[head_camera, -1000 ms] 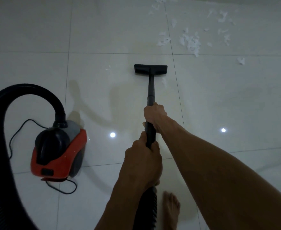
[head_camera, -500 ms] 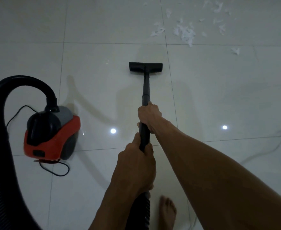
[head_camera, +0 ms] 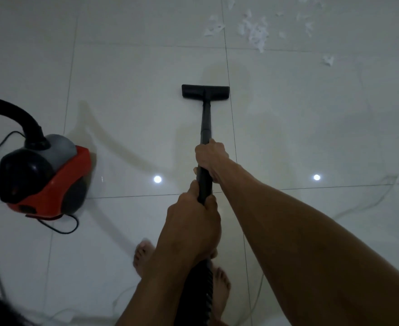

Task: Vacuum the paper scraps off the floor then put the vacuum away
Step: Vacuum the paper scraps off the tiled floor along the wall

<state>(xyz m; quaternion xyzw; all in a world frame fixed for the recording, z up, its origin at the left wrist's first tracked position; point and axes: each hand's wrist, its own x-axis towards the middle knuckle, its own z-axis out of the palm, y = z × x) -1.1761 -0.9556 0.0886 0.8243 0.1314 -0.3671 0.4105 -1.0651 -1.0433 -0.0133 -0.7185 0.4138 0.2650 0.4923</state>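
Both hands hold the black vacuum wand (head_camera: 205,123). My right hand (head_camera: 211,160) grips it higher up the tube, and my left hand (head_camera: 193,228) grips it lower, near the ribbed hose (head_camera: 199,295). The flat black nozzle (head_camera: 205,91) lies on the white tiled floor ahead of me. White paper scraps (head_camera: 255,31) are scattered at the top right, well beyond the nozzle. The red and black vacuum body (head_camera: 44,177) sits on the floor at the left, its black hose (head_camera: 12,111) arching up and off the left edge.
A black power cord (head_camera: 62,228) loops beside the vacuum body. A thin white cable (head_camera: 368,205) trails over the tiles at the right. My bare feet (head_camera: 144,255) stand below the wand. Two ceiling lights reflect in the glossy floor (head_camera: 123,67).
The view has shifted, so the scraps sit further to the top right and the vacuum body further left. The nozzle stays short of the scraps. Both hands keep their grip.
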